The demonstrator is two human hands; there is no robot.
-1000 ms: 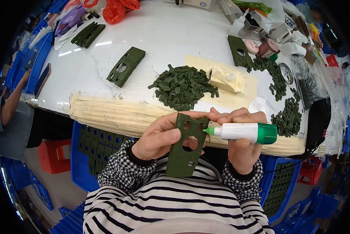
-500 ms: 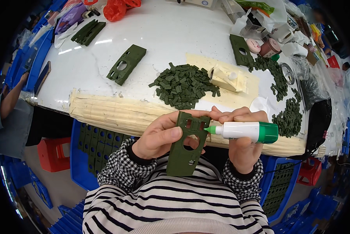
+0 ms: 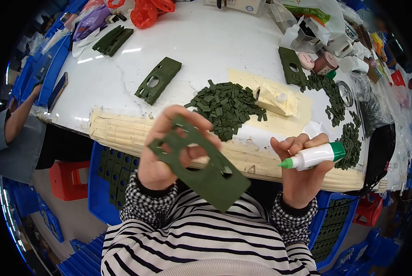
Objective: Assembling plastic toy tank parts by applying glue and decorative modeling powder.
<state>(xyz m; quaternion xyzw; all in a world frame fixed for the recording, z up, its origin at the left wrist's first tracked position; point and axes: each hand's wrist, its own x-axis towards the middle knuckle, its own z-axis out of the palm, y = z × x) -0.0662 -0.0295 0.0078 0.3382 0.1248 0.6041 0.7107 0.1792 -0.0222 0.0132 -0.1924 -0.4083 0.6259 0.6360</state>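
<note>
My left hand grips a flat dark green plastic plate with a large round hole and smaller cut-outs; the plate is tilted and a little blurred. My right hand holds a white glue bottle with a green base and a light green nozzle pointing left, apart from the plate. Beyond the hands lies a heap of small dark green pieces. A similar green plate rests farther left on the table, and another plate lies at the far right.
A taped block stands beside the heap. More small pieces lie at the right. Padding lines the table's front edge. Blue crates of plates sit below. Another person's arm shows at left; red stools stand lower.
The plate has swung round and tilted in my left hand, which moved left. My right hand has drawn the bottle away to the right, its nozzle leaving the plate.
</note>
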